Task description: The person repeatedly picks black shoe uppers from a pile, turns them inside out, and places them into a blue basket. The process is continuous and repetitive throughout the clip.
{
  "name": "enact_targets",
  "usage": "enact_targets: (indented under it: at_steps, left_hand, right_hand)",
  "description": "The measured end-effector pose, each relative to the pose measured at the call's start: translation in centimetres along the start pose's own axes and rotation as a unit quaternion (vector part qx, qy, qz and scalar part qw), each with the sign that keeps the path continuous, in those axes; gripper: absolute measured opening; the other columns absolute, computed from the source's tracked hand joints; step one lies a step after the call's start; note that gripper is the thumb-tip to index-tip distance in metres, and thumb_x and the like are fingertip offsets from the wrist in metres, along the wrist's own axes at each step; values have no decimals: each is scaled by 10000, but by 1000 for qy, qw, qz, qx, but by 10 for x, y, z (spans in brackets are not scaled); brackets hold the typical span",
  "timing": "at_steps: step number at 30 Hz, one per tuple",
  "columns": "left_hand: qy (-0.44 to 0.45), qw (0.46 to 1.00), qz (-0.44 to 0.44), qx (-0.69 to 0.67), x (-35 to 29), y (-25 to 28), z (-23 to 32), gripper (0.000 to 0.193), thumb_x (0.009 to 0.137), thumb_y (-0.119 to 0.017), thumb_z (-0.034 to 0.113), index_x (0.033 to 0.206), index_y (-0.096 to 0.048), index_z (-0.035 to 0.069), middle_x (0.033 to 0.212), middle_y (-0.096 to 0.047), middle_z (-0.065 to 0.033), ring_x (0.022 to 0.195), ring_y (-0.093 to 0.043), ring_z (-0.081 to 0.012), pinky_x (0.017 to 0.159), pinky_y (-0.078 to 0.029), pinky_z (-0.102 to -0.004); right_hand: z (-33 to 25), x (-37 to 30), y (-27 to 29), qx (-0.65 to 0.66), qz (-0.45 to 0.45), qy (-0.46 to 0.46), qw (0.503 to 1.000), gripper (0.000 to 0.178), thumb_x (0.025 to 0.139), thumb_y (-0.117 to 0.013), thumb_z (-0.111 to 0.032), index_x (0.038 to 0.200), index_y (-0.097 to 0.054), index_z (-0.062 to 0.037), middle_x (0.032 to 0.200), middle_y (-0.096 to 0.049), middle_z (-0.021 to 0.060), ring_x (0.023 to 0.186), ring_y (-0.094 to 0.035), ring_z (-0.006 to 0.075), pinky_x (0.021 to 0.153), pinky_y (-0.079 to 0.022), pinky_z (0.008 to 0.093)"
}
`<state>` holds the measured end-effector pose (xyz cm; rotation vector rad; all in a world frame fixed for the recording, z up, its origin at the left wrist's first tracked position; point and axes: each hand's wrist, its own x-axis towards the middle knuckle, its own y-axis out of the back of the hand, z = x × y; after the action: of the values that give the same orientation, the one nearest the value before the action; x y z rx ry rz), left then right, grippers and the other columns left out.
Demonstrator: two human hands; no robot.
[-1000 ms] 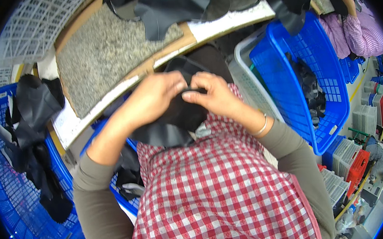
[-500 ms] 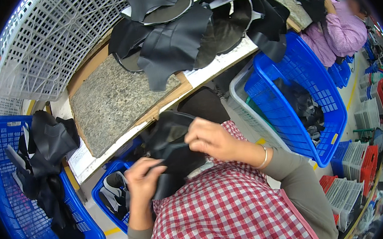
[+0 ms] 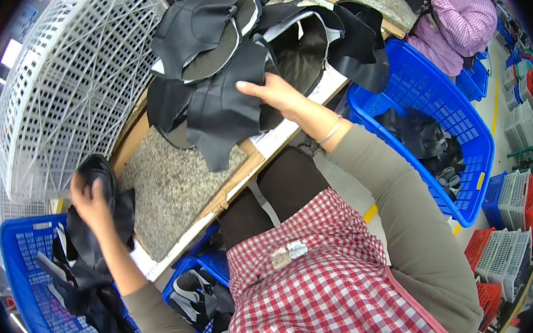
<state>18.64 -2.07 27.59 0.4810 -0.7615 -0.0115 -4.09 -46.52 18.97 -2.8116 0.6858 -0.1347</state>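
My left hand (image 3: 91,205) is at the far left, thumb and fingers on a curved black leather shoe piece (image 3: 99,168). That piece stands against the heap of black leather pieces (image 3: 86,259) hanging over the left blue basket (image 3: 24,232). Out over the workbench, my right hand (image 3: 281,96) is at the right edge of a flat black leather piece (image 3: 221,110), thumb on top and the other fingers largely hidden. This piece lies across a loose pile, with a white-edged, dark-lined piece (image 3: 298,54) beside it.
A speckled stone slab (image 3: 174,186) lies on the bench. White plastic crates (image 3: 79,87) rise at the back left. Blue baskets stand right (image 3: 469,150) and below the bench (image 3: 215,264), holding leather pieces. At upper right a person in a pink checked shirt (image 3: 464,19) handles black material.
My hands have parted from in front of the apron. The left has carried the black piece to the left basket; the right has reached up to the pile on the bench.
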Motion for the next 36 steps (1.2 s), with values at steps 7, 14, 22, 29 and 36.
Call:
enact_targets:
  at_steps: [7, 14, 22, 29, 36]
  left_hand:
    - [93, 906, -389, -137, -35, -148, 168, 389, 1011, -705, 209, 1294, -639, -50, 1123, -713, -89, 1054, -638, -131, 943, -512, -303]
    - [73, 911, -296, -277, -67, -76, 271, 598, 816, -853, 215, 1284, -595, -55, 1111, -656, -78, 1001, -642, -171, 899, -504, -296]
    - [-264, 930, -249, -55, -73, -27, 246, 424, 834, -728, -69, 1239, -634, 15, 921, -658, -105, 855, -607, -209, 932, -488, -351]
    - [354, 913, -136, -151, -193, -28, 151, 453, 947, -719, 10, 1361, -536, -7, 1237, -577, -86, 1173, -565, -198, 1083, -449, -347]
    - [258, 920, -139, -261, -186, -3, 161, 248, 966, -747, 88, 1146, -597, 7, 1028, -608, -37, 898, -593, -114, 758, -523, -253]
  right_hand:
    - [0, -74, -39, -406, -10, 257, 877, 368, 880, -790, -262, 1072, -705, 40, 968, -730, 212, 854, -712, 367, 786, -562, 454]
    - [-26, -102, -42, -138, -110, 379, 908, 586, 833, -819, -234, 1357, -631, -54, 1324, -667, 136, 1215, -647, 324, 1031, -506, 433]
    - [-19, -86, -74, -177, -103, 322, 925, 381, 939, -703, -158, 1290, -643, -22, 1175, -706, 146, 1047, -702, 287, 909, -568, 415]
    - [36, -167, -78, -264, -297, 154, 905, 459, 931, -746, -261, 1296, -634, -7, 1410, -566, 239, 1303, -546, 430, 1069, -475, 472]
    - [6, -160, -80, -223, -228, 84, 944, 361, 940, -773, -265, 1185, -679, -17, 1128, -681, 125, 933, -679, 229, 858, -541, 346]
